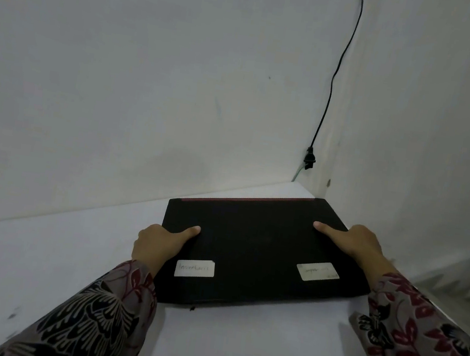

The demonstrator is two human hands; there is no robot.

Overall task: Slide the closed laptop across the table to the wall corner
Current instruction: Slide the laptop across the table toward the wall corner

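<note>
Both hands are clasping the closed black laptop (256,250) by its side edges, the left hand (157,245) with its thumb lying on the lid and the right hand (360,246) likewise. Between the two grips, the laptop is lying flat on the white surface (34,264), its far right end touching the wall corner (326,172). Beyond it, a black cable (333,80) is hanging down the wall.

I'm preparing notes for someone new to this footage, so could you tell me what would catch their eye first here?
The closed black laptop dominates, lying on the white table with its far right corner close to the wall corner. The left hand and right hand grip its side edges, thumbs on the lid, and two white stickers sit near its front edge. A black cable hangs down the corner, ending in a plug.
</note>
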